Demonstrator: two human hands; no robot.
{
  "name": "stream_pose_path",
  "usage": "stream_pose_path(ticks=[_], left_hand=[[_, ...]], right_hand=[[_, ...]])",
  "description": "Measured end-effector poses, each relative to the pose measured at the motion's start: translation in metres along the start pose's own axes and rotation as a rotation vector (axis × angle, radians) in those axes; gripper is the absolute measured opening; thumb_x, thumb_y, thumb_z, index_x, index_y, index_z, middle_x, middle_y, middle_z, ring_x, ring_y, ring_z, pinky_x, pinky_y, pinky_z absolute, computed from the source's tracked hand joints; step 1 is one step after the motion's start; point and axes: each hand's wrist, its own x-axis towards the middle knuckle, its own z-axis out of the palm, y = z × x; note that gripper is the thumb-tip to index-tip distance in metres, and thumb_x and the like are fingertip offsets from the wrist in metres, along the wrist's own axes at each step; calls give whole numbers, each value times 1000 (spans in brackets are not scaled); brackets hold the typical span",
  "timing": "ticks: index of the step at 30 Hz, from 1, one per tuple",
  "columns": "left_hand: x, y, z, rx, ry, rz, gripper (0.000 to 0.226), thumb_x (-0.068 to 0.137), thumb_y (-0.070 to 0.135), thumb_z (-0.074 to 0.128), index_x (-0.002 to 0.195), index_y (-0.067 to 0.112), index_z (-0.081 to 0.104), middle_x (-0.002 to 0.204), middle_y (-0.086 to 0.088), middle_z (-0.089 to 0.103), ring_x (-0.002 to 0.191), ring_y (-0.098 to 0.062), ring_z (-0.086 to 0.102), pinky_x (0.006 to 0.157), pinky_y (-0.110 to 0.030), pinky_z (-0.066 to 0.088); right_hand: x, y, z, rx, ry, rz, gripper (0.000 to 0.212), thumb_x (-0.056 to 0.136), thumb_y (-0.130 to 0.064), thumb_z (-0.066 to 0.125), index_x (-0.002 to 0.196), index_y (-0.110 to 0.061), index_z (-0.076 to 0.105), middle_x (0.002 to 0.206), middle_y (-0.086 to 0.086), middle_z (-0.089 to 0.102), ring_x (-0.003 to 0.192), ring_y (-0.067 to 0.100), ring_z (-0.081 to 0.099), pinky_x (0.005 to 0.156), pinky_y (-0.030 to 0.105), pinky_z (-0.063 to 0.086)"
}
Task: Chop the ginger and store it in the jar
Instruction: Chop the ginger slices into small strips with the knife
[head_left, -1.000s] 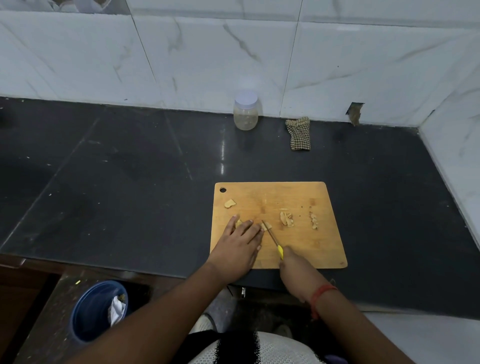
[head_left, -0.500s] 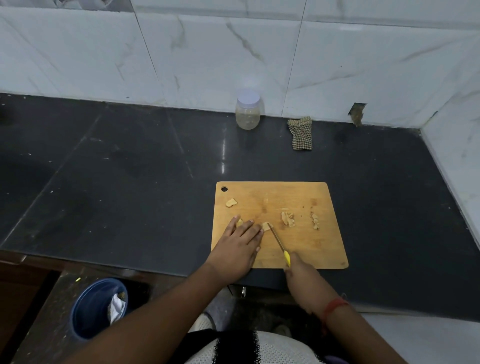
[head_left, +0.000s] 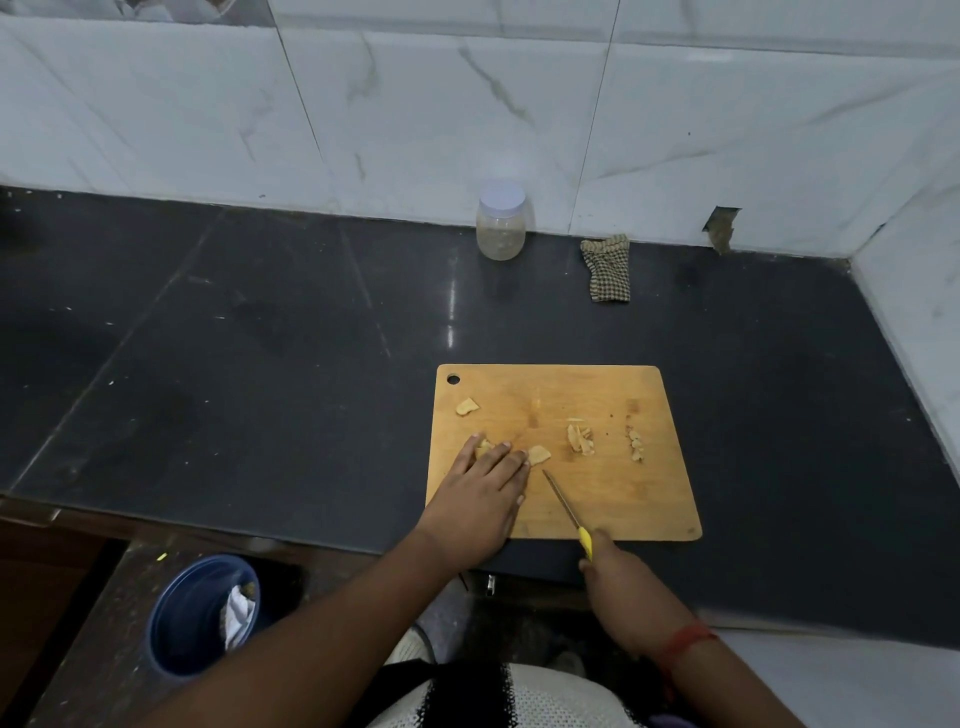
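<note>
A wooden cutting board (head_left: 613, 499) lies on the black counter. My left hand (head_left: 480, 493) lies flat on its left part, straight fingers pressing a ginger piece (head_left: 538, 455) whose end shows past the fingertips. My right hand (head_left: 618, 577), at the board's front edge, grips a yellow-handled knife (head_left: 563, 506); its blade tip points at that piece, a little short of it. Chopped ginger (head_left: 579, 440) and a smaller heap (head_left: 635, 444) lie to the right, one slice (head_left: 466, 406) at the far left. The lidded jar (head_left: 501, 221) stands by the wall.
A folded checked cloth (head_left: 607, 269) lies right of the jar against the marble wall. A blue bin (head_left: 200, 616) with white waste stands on the floor at the lower left. The counter's front edge runs just below the board.
My right hand has drawn the knife back toward me and to the right, away from the ginger piece. My left hand has stayed on the board.
</note>
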Motion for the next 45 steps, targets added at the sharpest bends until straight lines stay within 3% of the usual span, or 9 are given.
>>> stream_pose_path(ticks=[4,9,14,18,23,29,34,39,45], left_hand=[[-2,0,0,-11,14,-1,49,103,33,34,145,12,49,149,-4,49,141,-25,42,120,-54,25],[-1,0,0,0,15,2,51,102,33,31,144,12,51,145,-3,51,139,-25,43,119,-55,26],[-1,1,-2,7,13,-4,50,102,33,35,144,11,51,145,-3,52,139,-25,43,120,-55,25],[-1,2,-1,4,15,-14,51,102,33,33,144,12,51,145,-3,52,139,-25,43,120,-54,25],[-3,3,1,-19,26,-30,50,102,32,32,145,13,49,144,-6,49,138,-25,43,121,-53,23],[-3,2,2,-8,59,-38,48,101,33,38,143,14,52,141,-7,51,137,-26,42,121,-51,25],[-4,3,1,4,58,-47,48,101,34,39,143,14,52,141,-7,51,139,-28,40,121,-51,24],[-5,3,2,9,56,-61,48,101,35,37,143,16,52,142,-7,50,141,-28,38,121,-52,23],[-6,4,0,4,55,-82,48,101,36,38,142,18,54,144,-7,49,143,-28,34,122,-53,19]], right_hand=[[13,-12,-6,18,44,-4,20,102,-20,35,121,-16,40,94,5,61,84,18,61,73,31,47],[28,-23,-7,-24,24,30,30,100,-13,35,130,-14,38,94,7,61,83,19,60,74,33,49],[16,-13,-3,-6,-19,48,26,101,-16,36,126,-11,39,84,-2,50,79,12,54,65,24,39],[-5,-3,-4,17,-28,10,25,103,-21,35,126,-12,39,99,7,59,87,17,59,72,29,44],[9,-16,-12,59,25,-13,21,103,-24,35,121,-16,42,95,6,61,81,17,60,72,33,50],[26,-28,-8,-9,3,27,28,101,-16,36,129,-12,39,103,10,62,84,20,58,77,33,47],[6,-10,-1,-5,-51,13,31,100,-14,37,131,-8,37,99,7,55,85,15,56,68,24,40],[3,-10,-5,48,0,-2,25,103,-23,35,125,-13,41,98,7,59,84,16,58,70,30,43],[21,-26,-9,34,-14,9,30,101,-18,34,131,-15,37,98,8,60,77,15,55,64,27,43]])
